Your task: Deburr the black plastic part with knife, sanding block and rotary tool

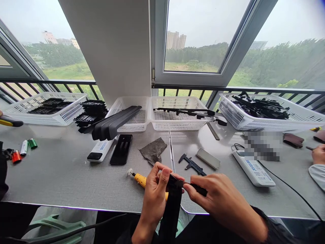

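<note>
My left hand (154, 196) is closed around the upper end of a long black plastic part (172, 213), which hangs down toward my lap. A dark-handled knife (199, 189) is gripped in my right hand (220, 200), its short blade against the top of the black part. Fingers hide some of that contact. Behind my left hand lies a yellow rotary tool (140, 179) with a small pale brush tip. Just beyond my hands are a black caliper (191, 165), a grey rectangular block (208, 158) and a crumpled grey cloth (154, 150).
White baskets along the back include one with a long black part (185, 111) and one heaped with black pieces (261, 106). Curved black covers (115, 122) lean on a basket. A phone (121, 149), white devices (255, 169) and a cable occupy the table. Another person's hand (319, 154) is at right.
</note>
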{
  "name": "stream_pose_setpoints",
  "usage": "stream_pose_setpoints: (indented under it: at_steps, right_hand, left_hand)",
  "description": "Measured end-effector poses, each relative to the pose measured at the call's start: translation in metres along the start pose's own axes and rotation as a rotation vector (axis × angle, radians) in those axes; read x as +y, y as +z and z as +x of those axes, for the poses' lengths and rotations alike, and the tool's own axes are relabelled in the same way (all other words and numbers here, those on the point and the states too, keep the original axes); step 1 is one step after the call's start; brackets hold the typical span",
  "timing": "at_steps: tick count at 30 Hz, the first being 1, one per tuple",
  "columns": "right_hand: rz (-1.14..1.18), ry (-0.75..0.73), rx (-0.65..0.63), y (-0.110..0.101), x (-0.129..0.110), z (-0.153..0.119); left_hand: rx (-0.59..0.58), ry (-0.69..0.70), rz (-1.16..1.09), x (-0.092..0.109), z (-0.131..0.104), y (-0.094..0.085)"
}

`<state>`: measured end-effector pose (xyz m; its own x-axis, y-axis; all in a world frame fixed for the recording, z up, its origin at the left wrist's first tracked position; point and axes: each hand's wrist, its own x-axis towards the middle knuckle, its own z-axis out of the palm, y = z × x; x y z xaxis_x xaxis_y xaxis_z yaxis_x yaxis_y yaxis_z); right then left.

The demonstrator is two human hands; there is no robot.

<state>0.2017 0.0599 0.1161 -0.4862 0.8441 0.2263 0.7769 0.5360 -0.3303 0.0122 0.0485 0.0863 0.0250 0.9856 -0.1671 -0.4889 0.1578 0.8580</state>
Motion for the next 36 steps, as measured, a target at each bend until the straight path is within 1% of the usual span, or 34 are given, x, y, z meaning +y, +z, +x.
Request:
stream_pose_setpoints:
  at_steps: [3,7,11,20,25,31,36]
  right_hand:
    - [0.006,0.004,-0.011,0.001,-0.001,-0.001]
    - [0.025,-0.003,-0.023,-0.002,-0.001,-0.001]
    - [-0.007,-0.005,0.025,-0.003,0.000,0.000]
    - [-0.043,-0.032,0.063,-0.002,-0.003,0.001]
    - [-0.071,-0.035,0.099,-0.004,-0.005,0.002]
    - [-0.084,-0.036,0.063,-0.005,-0.006,0.003]
    - [-0.055,-0.028,0.039,-0.005,-0.005,0.003]
  left_hand:
    - [-0.003,-0.001,0.006,-0.002,0.001,-0.002]
    - [-0.037,0.008,-0.016,-0.008,0.004,-0.006]
    - [-0.041,0.027,-0.029,-0.013,0.006,-0.009]
    - [-0.010,0.007,-0.016,-0.003,0.002,-0.004]
    - [-0.012,0.024,0.002,-0.006,0.002,-0.005]
    - [-0.015,0.022,-0.008,-0.012,0.005,-0.009]
    - [-0.006,0.005,0.010,-0.004,0.003,-0.005]
